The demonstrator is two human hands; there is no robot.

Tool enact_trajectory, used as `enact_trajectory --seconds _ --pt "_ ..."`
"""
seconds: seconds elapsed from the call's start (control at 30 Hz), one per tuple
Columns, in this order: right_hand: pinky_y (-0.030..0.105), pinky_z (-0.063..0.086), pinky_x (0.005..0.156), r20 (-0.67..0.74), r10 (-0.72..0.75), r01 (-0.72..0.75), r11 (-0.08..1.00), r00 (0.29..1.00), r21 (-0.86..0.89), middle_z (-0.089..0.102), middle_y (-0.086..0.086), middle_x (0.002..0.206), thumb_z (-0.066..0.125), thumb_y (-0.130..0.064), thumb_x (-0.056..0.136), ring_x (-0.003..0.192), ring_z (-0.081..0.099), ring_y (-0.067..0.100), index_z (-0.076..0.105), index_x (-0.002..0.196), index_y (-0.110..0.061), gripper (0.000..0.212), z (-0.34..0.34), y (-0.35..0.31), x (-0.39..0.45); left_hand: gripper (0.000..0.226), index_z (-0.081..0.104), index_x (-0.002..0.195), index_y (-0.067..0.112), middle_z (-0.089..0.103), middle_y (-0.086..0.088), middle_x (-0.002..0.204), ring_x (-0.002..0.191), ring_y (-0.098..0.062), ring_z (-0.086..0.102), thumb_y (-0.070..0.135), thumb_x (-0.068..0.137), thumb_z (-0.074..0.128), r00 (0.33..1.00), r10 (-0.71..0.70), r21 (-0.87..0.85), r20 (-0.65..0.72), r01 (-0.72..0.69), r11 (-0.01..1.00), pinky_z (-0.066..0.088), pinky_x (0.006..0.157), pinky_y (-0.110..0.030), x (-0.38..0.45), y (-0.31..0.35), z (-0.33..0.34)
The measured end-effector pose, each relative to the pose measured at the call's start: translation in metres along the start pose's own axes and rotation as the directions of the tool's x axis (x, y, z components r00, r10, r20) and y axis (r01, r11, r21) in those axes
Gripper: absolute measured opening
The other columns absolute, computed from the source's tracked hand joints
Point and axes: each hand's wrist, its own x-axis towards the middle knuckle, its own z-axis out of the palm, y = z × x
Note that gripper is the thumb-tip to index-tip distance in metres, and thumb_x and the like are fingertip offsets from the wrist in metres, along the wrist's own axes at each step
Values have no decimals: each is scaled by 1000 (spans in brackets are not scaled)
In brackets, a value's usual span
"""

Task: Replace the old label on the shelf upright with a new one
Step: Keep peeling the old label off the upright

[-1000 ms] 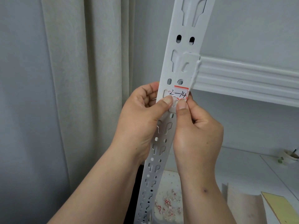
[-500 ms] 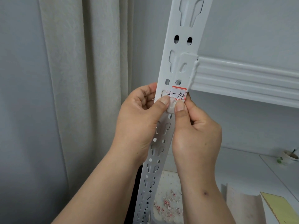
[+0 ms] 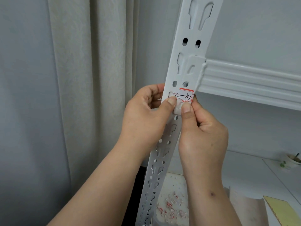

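A white perforated shelf upright (image 3: 189, 51) runs up the middle of the view. On it sits a red-edged label (image 3: 185, 95) with handwritten "2-14", its lower edge torn and ragged. My left hand (image 3: 146, 118) curls round the upright's left edge, its thumb pressing on the label's lower left corner. My right hand (image 3: 202, 136) is curled, with its thumb tip against the label's torn lower edge; its fingers reach behind the upright's right edge.
A white shelf beam (image 3: 250, 82) joins the upright on the right. A curtain (image 3: 91, 79) hangs at the left. Below lie scraps of torn label (image 3: 171, 206) on a white surface, a yellow sheet (image 3: 283, 211), and a small cup (image 3: 293, 160) at far right.
More of the label's lower edge is torn away and ragged now. Both thumbs stay at that edge with only slight shifts.
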Motion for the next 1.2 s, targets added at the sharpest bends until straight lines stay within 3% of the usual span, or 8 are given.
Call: enact_trajectory --seconds 0.17,0.6,0.83,1.0,1.13,1.2 --pt "-2 40 75 13 -15 15 1000 1000 -22 58 -42 78 57 -26 94 91 57 -23 66 116 -38 27 -1 0 1 22 69 101 18 79 3 96 88 -4 73 -1 91 64 999 -40 -145 21 43 989 53 75 -14 -1 1 -2" --pt "-4 37 71 28 -22 23 1000 999 -4 54 -49 69 57 -25 94 85 54 -28 67 115 -37 25 -2 2 1 14 67 98 15 77 -3 95 83 -10 72 2 92 65 997 -65 -171 32 70 983 56 73 -18 3 1 0" --pt "-3 37 68 37 -27 28 1000 999 -14 55 -49 69 57 -28 94 81 56 -26 62 98 -54 27 -2 -1 0 13 66 100 16 77 1 96 85 -7 72 6 91 67 999 -27 -64 27 29 998 55 76 -17 5 1 -2" --pt "-4 38 71 24 -19 19 1000 1000 15 57 -45 73 57 -26 94 86 55 -26 66 115 -38 25 -2 3 0 12 67 99 18 77 -1 98 94 -19 73 10 90 70 999 -28 8 15 28 1000 57 81 -23 7 2 -3" --pt "-3 38 71 28 -18 17 1000 999 8 60 -42 78 56 -27 94 87 56 -25 66 114 -40 26 -3 4 0 15 68 102 17 78 0 99 92 -13 74 8 90 69 1000 -30 -37 -7 29 999 57 79 -20 3 2 -1" --pt "-3 38 73 32 -16 16 1000 999 9 60 -41 81 56 -27 94 89 56 -25 66 115 -40 26 -4 5 0 27 66 112 18 77 2 105 94 -5 73 2 90 66 999 -30 -114 -20 28 993 54 80 -15 -4 1 1"
